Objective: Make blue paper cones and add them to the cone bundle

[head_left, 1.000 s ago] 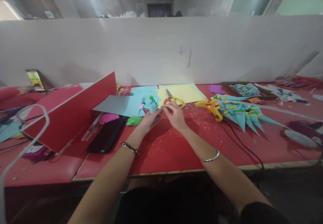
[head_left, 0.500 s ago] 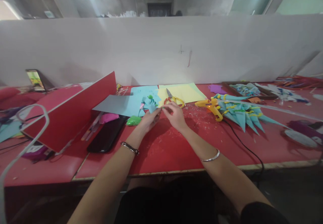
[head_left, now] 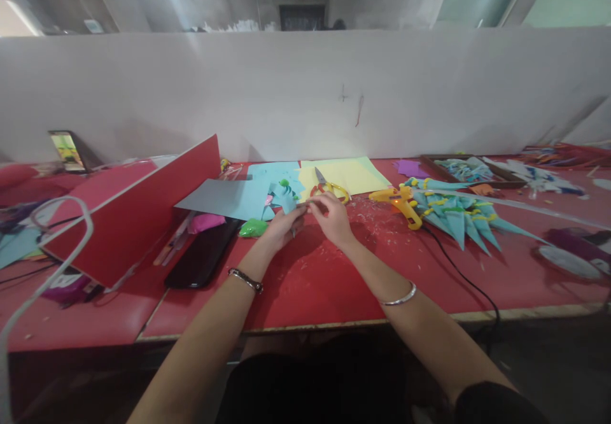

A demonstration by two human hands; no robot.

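Observation:
My left hand (head_left: 284, 227) is closed, its fingertips pinched together above the red table. Fingertip to fingertip with it, my right hand (head_left: 333, 220) is also closed in a pinch. Whatever lies between the fingers is too small and hidden to name. A curled light blue paper piece (head_left: 288, 203) shows just above my left fingers; I cannot tell whether they hold it. Behind my right hand lie scissors (head_left: 338, 190) with yellow and red handles, on pale yellow paper (head_left: 365, 174). Left of my left hand sits a bright green packet (head_left: 252, 228).
A yellow glue gun (head_left: 403, 204) with a black cord lies to the right, against folded light blue paper cones (head_left: 461, 217). Behind them stands a dark tray (head_left: 506, 181) of paper pieces. At left are a black phone-like slab (head_left: 203, 261) and an upright red board (head_left: 143, 214).
The fingers of both hands have shifted slightly, still meeting at the same place. A small bluish tip now shows below my left hand. Things on the table have stayed put.

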